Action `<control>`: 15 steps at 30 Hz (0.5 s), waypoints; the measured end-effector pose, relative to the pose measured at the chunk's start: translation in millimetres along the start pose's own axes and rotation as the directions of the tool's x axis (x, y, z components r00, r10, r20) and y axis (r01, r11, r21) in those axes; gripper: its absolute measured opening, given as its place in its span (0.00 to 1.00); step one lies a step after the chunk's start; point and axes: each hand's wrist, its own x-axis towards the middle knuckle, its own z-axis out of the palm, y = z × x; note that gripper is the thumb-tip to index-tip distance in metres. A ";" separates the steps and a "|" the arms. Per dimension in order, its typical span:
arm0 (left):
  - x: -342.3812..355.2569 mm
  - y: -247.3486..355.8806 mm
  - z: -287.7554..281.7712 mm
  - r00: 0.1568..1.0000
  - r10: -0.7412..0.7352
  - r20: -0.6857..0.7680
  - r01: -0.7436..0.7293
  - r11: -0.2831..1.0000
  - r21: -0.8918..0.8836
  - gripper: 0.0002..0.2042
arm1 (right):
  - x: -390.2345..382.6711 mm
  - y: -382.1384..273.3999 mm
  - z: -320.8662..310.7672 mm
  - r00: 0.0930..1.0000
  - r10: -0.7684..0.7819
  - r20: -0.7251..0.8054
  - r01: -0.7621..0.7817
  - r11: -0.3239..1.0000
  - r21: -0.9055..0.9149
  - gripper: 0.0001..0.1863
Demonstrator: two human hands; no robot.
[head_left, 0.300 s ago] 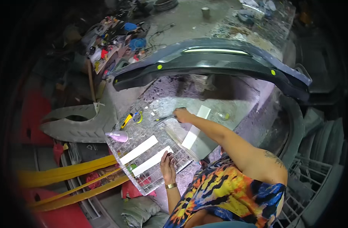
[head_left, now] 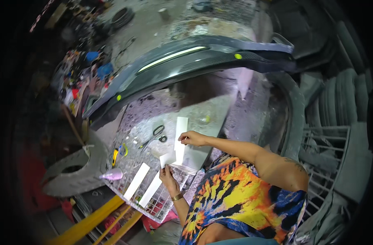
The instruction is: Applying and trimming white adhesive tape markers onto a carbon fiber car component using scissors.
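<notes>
I see the right hand (head_left: 190, 138) has let go of the scissors (head_left: 158, 130), now loose on the worktop (head_left: 129, 162); its fingers bunch at a long white strip (head_left: 182, 124) between scissors and right edge, gripping or only touching, I cannot tell. The left hand (head_left: 167, 180) now pinches a short white piece (head_left: 166, 158), so cutter is idle, both hands at white pieces

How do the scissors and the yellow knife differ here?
The scissors have dark looped handles; the knife has a straight, yellow-and-black body. The scissors look larger than the knife. The scissors lie nearer the right hand, the knife farther off. Both lie on the table, unheld.
</notes>
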 end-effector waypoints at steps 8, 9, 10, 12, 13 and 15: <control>15.1 28.5 119.1 0.854 0.139 0.502 -0.303 0.916 0.263 0.06 | -118.0 -5.3 -76.3 0.831 0.065 -0.553 0.022 0.988 0.150 0.12; 12.1 34.8 131.8 0.796 0.121 0.593 -0.332 0.906 0.262 0.06 | -130.3 -15.6 -83.2 0.776 0.063 -0.628 0.021 0.992 0.126 0.11; 10.6 37.9 142.8 0.730 0.100 0.676 -0.361 0.896 0.257 0.06 | -142.7 -26.8 -89.7 0.755 0.063 -0.652 0.025 0.992 0.125 0.11; 18.0 45.1 140.7 0.683 0.046 0.729 -0.426 0.836 0.347 0.05 | -160.1 -71.0 -81.9 0.705 0.008 -0.709 -0.006 1.000 0.006 0.11; 15.0 46.6 152.2 0.613 0.065 0.787 -0.559 0.739 0.375 0.04 | -171.2 -81.6 -79.3 0.686 -0.013 -0.727 0.028 1.000 0.008 0.12; 4.7 47.8 174.7 0.482 0.094 0.871 -0.716 0.615 0.330 0.05 | -189.4 -95.5 -78.0 0.650 -0.187 -0.737 0.037 0.976 -0.215 0.13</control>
